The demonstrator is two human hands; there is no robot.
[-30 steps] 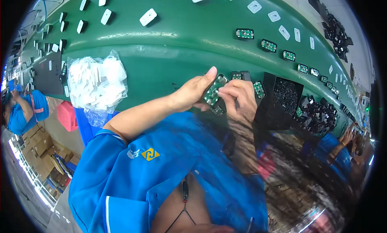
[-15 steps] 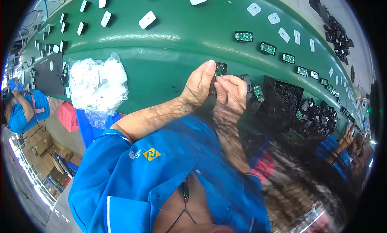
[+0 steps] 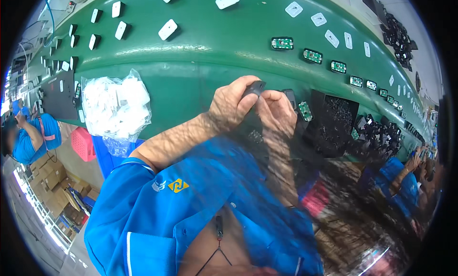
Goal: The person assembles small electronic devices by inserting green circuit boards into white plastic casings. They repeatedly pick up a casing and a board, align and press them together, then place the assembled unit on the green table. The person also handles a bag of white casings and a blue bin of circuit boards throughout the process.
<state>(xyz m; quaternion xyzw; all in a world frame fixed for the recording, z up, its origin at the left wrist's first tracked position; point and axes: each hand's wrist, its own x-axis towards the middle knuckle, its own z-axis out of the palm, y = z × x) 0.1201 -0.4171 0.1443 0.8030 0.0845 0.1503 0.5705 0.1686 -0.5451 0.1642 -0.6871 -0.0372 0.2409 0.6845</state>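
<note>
My left hand (image 3: pixel 231 102) pinches a small black plastic case (image 3: pixel 255 88), tilted up above the green work surface, thumb at the front and fingers behind. Its inside does not show from here. My right hand (image 3: pixel 279 113) is close against it on the right, fingers curled, fingertips at the case's lower corner. Just right of that hand lie another dark case (image 3: pixel 290 95) and a case with a green circuit board (image 3: pixel 305 111). Blurred dark strands cover part of my right forearm.
A clear bag of white parts (image 3: pixel 116 104) lies on the left. Cases with green boards (image 3: pixel 282 43) and white covers (image 3: pixel 168 30) line the green belt (image 3: pixel 229 32). A black tray of small dark parts (image 3: pixel 334 128) and a dark heap (image 3: pixel 379 137) sit right. Other people work at both sides.
The case has turned in my hands: its green board side showed before, now a plain dark side does. My right fingers have moved slightly down and right.
</note>
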